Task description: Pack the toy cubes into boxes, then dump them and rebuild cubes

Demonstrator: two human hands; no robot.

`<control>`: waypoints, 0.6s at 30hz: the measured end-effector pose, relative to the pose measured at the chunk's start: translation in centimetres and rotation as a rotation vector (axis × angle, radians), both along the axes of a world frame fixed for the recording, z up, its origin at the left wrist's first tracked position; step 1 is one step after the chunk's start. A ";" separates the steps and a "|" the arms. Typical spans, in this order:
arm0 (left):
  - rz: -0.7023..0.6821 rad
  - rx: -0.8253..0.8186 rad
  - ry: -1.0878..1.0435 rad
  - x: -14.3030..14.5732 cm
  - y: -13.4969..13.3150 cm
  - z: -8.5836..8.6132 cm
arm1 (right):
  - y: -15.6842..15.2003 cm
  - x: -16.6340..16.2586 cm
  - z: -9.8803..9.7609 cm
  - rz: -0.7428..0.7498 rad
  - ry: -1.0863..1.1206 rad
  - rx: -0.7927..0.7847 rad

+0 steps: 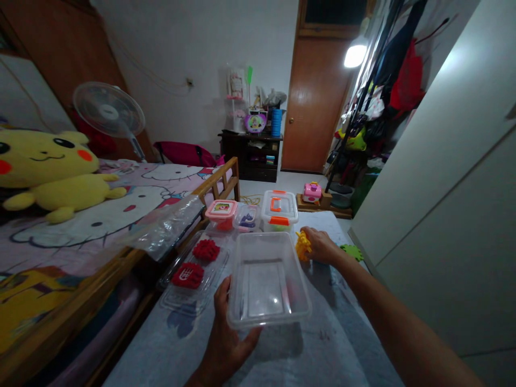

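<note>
My left hand [230, 336] grips the near left corner of a clear plastic box [268, 279], which is tilted towards me and has nothing inside. Beyond its right side, my right hand [319, 244] is closed on a cluster of yellow plastic pieces [303, 246]; their exact kind is too small to tell. Left of the box, two red spiky-edged bundles [188, 274] rest on a clear plastic tray [217, 266]. A green jagged-edged piece [352, 252] lies to the right of my right hand.
Behind the box stand a lidded container with orange latches [280, 207], a small container with purple contents [247, 218] and a pink-lidded container [221, 212]. A wooden bed rail [217, 180] borders the cloth-covered table [322, 344] on the left; a white cabinet [451, 161] rises at right.
</note>
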State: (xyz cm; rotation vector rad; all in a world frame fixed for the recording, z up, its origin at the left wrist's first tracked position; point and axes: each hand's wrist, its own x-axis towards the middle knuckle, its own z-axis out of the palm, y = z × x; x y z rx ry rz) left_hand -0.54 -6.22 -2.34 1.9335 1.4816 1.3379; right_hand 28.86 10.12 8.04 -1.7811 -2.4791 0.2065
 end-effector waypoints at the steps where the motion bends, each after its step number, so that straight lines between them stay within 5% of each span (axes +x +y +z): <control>1: 0.003 0.005 0.004 0.0 0.0 -0.1 | 0.0 0.2 0.3 0.000 0.008 0.010; 6: 0.022 0.049 0.035 0.1 0.0 0.2 | -0.7 0.2 4.2 0.014 0.064 0.086; 11: 0.061 0.199 0.117 0.2 0.0 1.2 | -3.2 -4.3 9.1 0.206 0.271 0.097; 14: 0.113 0.336 0.174 0.3 -0.1 1.6 | -4.5 -8.2 8.9 0.365 0.257 -0.023; 18: 0.108 0.382 0.227 0.3 -0.2 1.7 | -5.1 -11.8 5.7 0.490 0.061 -0.197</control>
